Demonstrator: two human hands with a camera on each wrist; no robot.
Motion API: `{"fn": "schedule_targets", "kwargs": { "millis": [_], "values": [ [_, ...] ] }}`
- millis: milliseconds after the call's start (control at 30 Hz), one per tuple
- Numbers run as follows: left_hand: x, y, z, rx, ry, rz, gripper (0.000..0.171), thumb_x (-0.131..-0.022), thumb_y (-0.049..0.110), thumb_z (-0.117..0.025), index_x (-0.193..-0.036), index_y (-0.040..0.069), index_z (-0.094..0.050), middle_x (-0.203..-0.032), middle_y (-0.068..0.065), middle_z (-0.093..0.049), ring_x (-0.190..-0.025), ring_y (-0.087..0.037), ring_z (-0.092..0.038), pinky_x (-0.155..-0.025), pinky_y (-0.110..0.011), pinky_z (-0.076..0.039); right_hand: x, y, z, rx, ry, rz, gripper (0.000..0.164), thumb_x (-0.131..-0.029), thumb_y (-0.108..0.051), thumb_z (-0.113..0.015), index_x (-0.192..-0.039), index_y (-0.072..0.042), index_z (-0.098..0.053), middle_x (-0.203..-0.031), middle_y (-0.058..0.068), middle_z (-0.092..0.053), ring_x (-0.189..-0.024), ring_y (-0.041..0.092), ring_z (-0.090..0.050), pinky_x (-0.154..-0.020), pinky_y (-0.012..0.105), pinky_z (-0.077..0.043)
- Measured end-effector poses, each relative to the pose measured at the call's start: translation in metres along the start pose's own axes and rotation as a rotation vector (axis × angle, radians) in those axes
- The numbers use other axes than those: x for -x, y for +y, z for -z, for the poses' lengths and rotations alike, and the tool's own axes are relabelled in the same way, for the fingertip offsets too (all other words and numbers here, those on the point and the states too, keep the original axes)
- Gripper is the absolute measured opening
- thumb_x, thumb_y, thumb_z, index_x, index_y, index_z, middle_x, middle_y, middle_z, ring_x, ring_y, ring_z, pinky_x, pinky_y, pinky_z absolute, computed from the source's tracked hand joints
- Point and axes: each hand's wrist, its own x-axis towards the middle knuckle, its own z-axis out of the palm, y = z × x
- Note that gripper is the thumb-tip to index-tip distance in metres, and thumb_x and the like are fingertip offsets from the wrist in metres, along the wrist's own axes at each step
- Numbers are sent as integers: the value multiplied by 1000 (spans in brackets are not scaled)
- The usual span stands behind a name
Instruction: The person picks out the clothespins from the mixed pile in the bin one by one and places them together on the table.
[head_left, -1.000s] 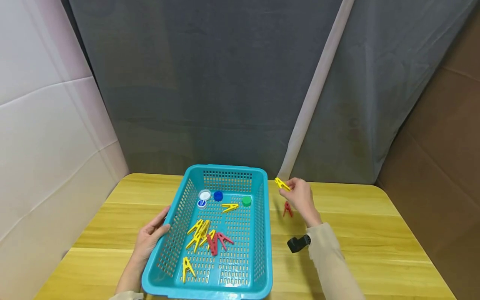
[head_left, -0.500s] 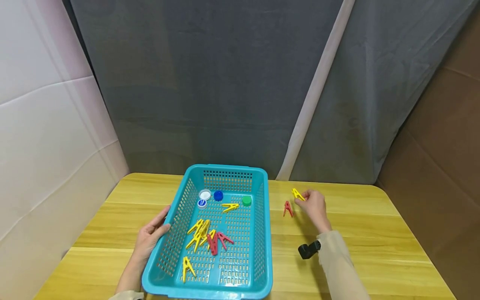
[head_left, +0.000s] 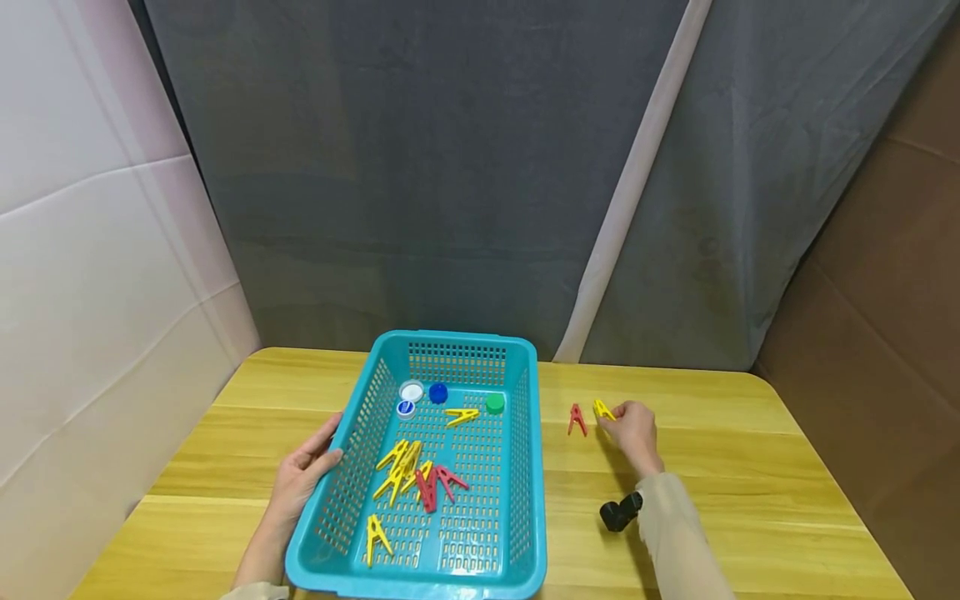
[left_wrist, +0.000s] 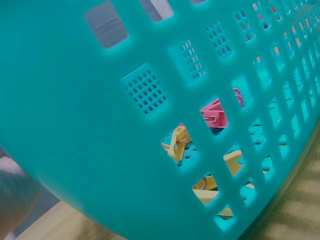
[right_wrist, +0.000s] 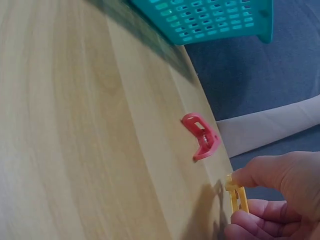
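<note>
My left hand [head_left: 300, 477] grips the left side of a turquoise plastic basket [head_left: 529, 467], its thumb at the rim. Inside lie several yellow clothespins [head_left: 376, 537], red clothespins [head_left: 427, 490], a green bottle cap [head_left: 495, 403], a blue cap [head_left: 438, 393] and two pale round caps [head_left: 411, 391]. Right of the basket, my right hand [head_left: 632, 435] pinches a yellow clothespin [right_wrist: 239, 197] low by the tabletop; whether it touches the wood I cannot tell. Beside it a red clothespin [head_left: 577, 419] rests on the table. Through the basket holes, the left wrist view shows a yellow clothespin [left_wrist: 178, 142].
The wooden table [head_left: 720, 467] ends at a dark grey cloth backdrop [head_left: 420, 167] with a pale diagonal strip [head_left: 633, 179]. White panels stand left and a brown panel [head_left: 885, 317] right. A black wrist camera [head_left: 619, 512] sits at my right sleeve.
My right hand has carried the yellow clothespin rightward and down, from beside the basket's back corner to right of the red clothespin on the table. The left hand and basket stay put.
</note>
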Motion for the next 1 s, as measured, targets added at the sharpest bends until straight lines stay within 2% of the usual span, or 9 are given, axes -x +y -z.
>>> {"fn": "schedule_targets", "kwargs": {
  "millis": [167, 333, 567, 833, 1000],
  "values": [
    [0, 0, 0, -8, -3, 1, 49, -91, -4, -54, -135, -12, -33, -114, 19, -61, -101, 2, -58, -78, -16, -51, 0, 4, -4, 23, -1, -45, 22, -76, -14, -75, -78, 4, -62, -78, 13, -60, -65, 22, -52, -52, 27, -42],
    [0, -1, 0, -2, -10, -20, 47, -90, -5, -53, -134, -12, -35, -115, 19, -61, -101, 2, -58, -77, -17, -51, 0, 5, -7, 21, -8, -65, 22, -75, -13, -74, -69, 0, -59, -70, 10, -56, -62, 21, -49, -51, 28, -39],
    [-1, -2, 1, 27, -25, -50, 45, -90, -8, -51, -134, -2, -46, -116, 16, -61, -102, 1, -59, -77, -17, -51, -2, 5, -10, 23, -32, -93, 28, -76, -15, -74, -63, -4, -51, -61, 4, -46, -56, 17, -42, -48, 26, -32],
    [-1, -3, 1, 36, -23, -48, 46, -90, -10, -50, -134, 3, -50, -115, 17, -61, -101, 1, -58, -77, -16, -51, -2, 3, -8, 31, -67, -101, 36, -77, -17, -74, -58, -7, -45, -53, -1, -36, -48, 13, -33, -44, 24, -29],
    [-1, -3, 1, 35, -23, -50, 45, -90, -10, -51, -134, 3, -50, -116, 17, -61, -101, 1, -59, -77, -16, -51, -2, 3, -8, 33, -87, -105, 40, -77, -17, -74, -53, -10, -42, -48, -3, -32, -43, 11, -29, -41, 23, -27]
  ]
}}
